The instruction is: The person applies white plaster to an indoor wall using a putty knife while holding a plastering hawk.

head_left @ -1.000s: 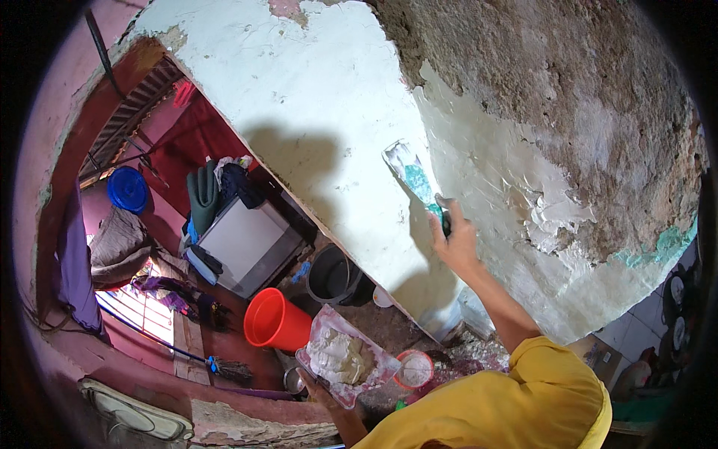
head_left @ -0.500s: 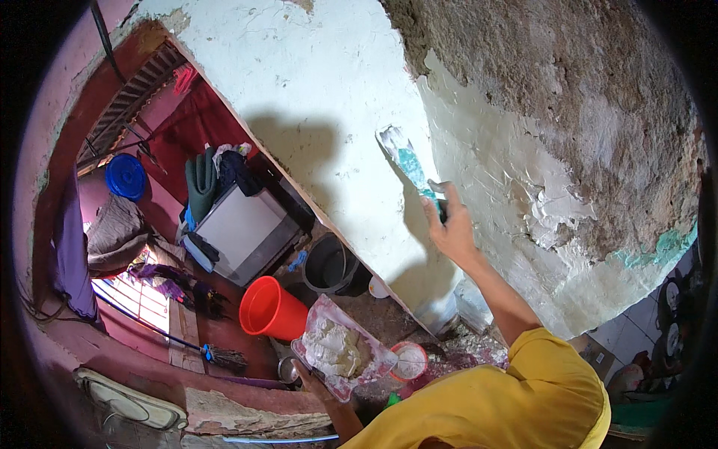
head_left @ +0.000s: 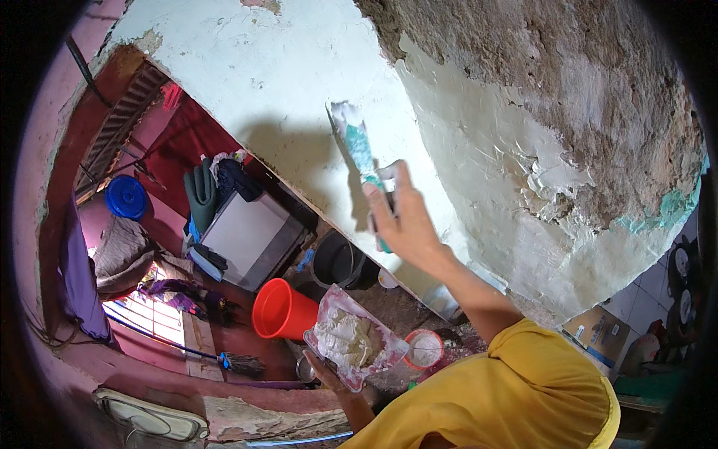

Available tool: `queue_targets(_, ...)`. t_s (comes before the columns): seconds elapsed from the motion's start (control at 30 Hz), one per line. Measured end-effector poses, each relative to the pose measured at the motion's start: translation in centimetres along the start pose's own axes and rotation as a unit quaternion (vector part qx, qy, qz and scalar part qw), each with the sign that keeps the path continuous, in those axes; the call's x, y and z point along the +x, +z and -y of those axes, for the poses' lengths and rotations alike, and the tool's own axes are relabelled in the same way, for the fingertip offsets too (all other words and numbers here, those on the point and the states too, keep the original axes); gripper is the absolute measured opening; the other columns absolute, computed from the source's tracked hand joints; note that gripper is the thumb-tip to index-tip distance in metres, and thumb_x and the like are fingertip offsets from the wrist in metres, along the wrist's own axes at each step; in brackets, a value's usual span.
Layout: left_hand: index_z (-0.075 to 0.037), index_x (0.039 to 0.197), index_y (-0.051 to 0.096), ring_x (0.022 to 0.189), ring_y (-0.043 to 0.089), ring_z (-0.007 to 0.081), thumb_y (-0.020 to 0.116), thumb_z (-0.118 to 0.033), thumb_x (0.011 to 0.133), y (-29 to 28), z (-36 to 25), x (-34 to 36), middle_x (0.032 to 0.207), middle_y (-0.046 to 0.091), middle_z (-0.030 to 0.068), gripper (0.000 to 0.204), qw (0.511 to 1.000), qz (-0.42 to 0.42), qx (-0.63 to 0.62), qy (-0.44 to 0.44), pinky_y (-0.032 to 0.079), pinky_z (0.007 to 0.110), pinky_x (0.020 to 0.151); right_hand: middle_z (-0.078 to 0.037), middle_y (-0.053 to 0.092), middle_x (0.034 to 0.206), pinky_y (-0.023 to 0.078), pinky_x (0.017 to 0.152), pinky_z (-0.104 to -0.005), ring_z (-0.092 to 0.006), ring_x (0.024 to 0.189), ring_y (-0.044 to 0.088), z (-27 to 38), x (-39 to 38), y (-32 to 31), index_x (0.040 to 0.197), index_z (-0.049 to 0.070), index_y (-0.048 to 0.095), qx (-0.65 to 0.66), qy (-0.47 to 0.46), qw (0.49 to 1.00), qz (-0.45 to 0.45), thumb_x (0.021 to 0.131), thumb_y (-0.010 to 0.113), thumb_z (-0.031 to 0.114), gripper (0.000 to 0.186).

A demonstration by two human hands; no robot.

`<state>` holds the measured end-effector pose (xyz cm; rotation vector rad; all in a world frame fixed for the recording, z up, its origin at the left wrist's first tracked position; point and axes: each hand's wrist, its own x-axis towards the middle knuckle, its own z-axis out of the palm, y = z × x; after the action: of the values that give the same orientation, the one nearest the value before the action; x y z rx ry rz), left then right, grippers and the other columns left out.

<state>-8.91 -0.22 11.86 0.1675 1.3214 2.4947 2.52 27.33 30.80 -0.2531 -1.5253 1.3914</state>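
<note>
One putty knife (head_left: 359, 146) clamped in right hand (head_left: 404, 217), blade (head_left: 347, 114) angled up at white wall (head_left: 299, 86); left hand (head_left: 327, 372) under tray (head_left: 390, 348), finger grip hidden, likely so putty (head_left: 342, 337) sits within reach.

"What colour is the putty knife (head_left: 360, 150)?"
"Turquoise, smeared with white. The putty (head_left: 342, 338) is cream-white."
"And the left bucket (head_left: 283, 308)?"
"Red; the far bucket (head_left: 336, 260) is black."
"The shirt (head_left: 493, 389)?"
"Plain yellow."
</note>
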Motion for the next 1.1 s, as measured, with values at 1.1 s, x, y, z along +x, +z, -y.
queue_targets(1.1,-0.002,0.133,0.042,0.119,0.048,0.0294,0.037,-0.052,0.096,1.0,-0.2,-1.1,0.135,0.046,0.013,0.062,0.999,0.042,-0.007,0.02,0.039,0.045,0.101,-0.013,0.058,0.059,0.046,0.04,-0.0336,-0.0219,0.047,0.061,1.7,3.0,-0.6,0.1,-0.003,0.032,-0.017,-0.059,0.997,-0.055,0.097,0.048,0.022,0.029)
